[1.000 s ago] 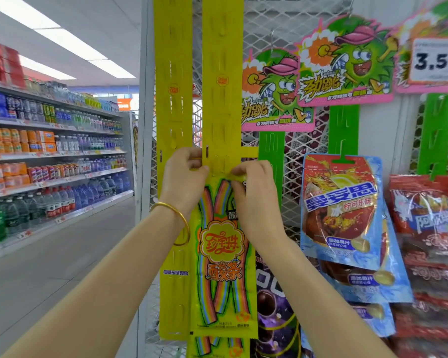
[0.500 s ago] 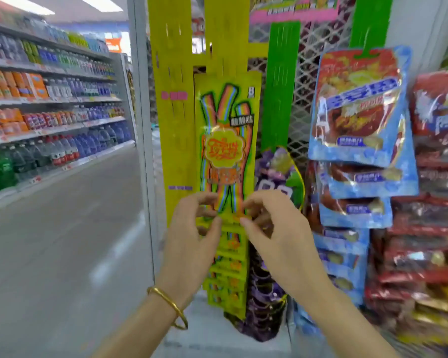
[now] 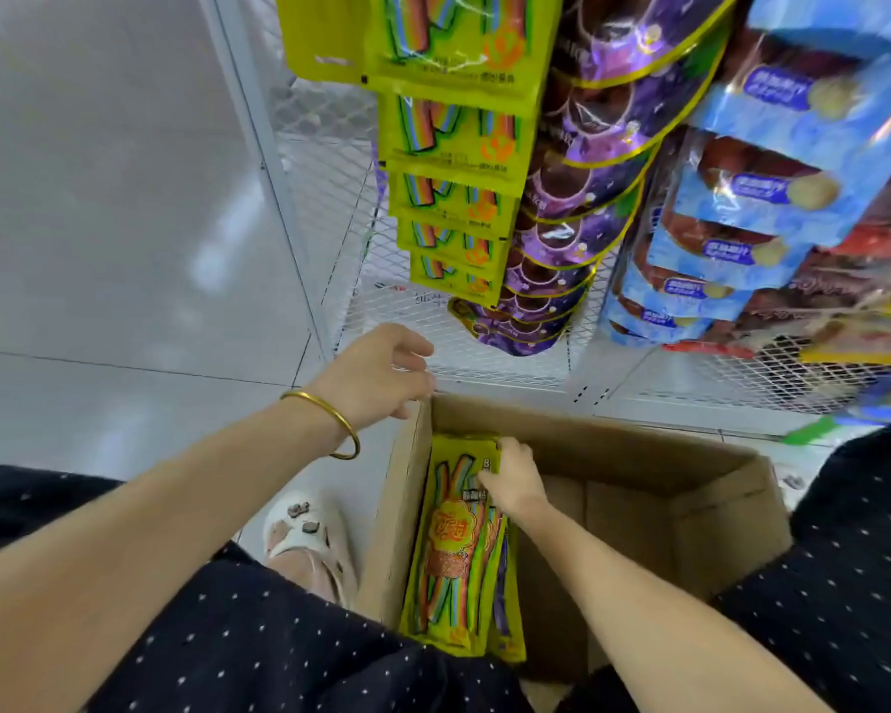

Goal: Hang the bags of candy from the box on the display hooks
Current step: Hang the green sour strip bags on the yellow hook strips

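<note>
Head view: a yellow candy bag (image 3: 448, 558) is leaning on edge against the left wall of the cardboard box (image 3: 639, 455), with more of the same kind tucked just behind it. The right hand (image 3: 513, 481) is reaching down into the box and curling its fingers over the far end of that bag, gripping it. The left hand (image 3: 376, 370) is hovering over the box's far left corner, fingers loosely bent and holding nothing; I cannot tell whether it is touching the rim. A gold bracelet (image 3: 330, 424) is hanging on that wrist. Farther off, a column of hung yellow bags (image 3: 453, 141) is dangling on the white mesh rack (image 3: 320, 146), with purple bags (image 3: 587, 172) just to its right and blue bags (image 3: 741, 223) beyond those. A white slipper (image 3: 304, 527) is showing left of the box.
</note>
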Available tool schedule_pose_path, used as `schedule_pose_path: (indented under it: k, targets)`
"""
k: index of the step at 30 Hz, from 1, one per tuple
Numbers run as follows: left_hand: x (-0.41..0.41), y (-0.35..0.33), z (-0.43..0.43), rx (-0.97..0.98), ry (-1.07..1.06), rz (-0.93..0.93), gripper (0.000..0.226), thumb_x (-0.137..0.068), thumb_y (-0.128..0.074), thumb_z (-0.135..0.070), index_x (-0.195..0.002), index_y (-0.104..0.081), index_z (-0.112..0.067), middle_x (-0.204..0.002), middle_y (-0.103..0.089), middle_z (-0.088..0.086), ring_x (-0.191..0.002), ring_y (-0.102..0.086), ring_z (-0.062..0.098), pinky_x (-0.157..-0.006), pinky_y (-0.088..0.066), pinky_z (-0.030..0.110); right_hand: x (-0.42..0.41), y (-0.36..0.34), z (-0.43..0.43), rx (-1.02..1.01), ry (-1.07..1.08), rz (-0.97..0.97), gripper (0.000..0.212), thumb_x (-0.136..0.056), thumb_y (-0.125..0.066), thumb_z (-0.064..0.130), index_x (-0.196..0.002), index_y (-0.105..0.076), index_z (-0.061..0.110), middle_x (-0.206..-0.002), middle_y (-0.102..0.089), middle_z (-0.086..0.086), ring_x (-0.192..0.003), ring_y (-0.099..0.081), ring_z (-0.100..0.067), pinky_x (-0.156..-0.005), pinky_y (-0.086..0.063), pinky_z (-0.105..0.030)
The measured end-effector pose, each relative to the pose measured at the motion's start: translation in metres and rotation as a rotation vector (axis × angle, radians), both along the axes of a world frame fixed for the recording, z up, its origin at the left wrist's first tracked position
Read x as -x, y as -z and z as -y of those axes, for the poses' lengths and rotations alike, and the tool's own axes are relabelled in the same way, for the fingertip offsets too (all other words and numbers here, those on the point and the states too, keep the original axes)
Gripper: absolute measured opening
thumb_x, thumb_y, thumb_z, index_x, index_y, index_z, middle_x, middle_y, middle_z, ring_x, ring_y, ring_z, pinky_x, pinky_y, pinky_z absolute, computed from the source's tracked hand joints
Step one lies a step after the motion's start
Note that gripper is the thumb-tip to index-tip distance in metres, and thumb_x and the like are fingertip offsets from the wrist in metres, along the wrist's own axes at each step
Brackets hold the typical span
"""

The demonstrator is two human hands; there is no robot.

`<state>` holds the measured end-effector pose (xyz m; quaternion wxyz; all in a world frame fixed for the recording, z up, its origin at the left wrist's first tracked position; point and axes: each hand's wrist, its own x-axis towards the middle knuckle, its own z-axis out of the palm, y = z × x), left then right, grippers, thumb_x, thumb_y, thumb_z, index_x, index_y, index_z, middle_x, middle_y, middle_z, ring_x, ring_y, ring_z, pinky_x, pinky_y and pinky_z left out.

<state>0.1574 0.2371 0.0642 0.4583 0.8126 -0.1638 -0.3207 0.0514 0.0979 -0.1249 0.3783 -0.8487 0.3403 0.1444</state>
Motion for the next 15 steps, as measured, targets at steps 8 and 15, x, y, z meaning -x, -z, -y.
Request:
schedule_pose_path:
  k: [8,15]
  targets:
    - [-0.007,0.003,-0.007,0.041,-0.066,-0.067,0.025,-0.085,-0.06,-0.004,-0.107,-0.052,-0.014,-0.092,-0.056,-0.003,-0.072,-0.059,0.013,-0.065,-0.052,0.026,-0.015,0.013,-0.02,-0.104,0.198,-0.026,0.039,-0.094,-0.05,0.017,-0.059,-0.033,0.016,-0.06,-0.038,0.002,-0.061,-0.043,-0.02,-0.055,-0.03,-0.026]
    - [-0.008,-0.01,0.01,0.073,-0.084,-0.028,0.031,-0.085,-0.06,-0.004,-0.113,-0.052,-0.011,-0.104,-0.054,0.002,-0.078,-0.06,0.016,-0.066,-0.053,0.027,0.001,-0.048,0.006,-0.17,0.249,0.45,0.012,-0.093,-0.055,0.018,-0.093,-0.061,0.008,-0.092,-0.067,-0.006,-0.09,-0.062,-0.024,-0.083,-0.049,-0.039]
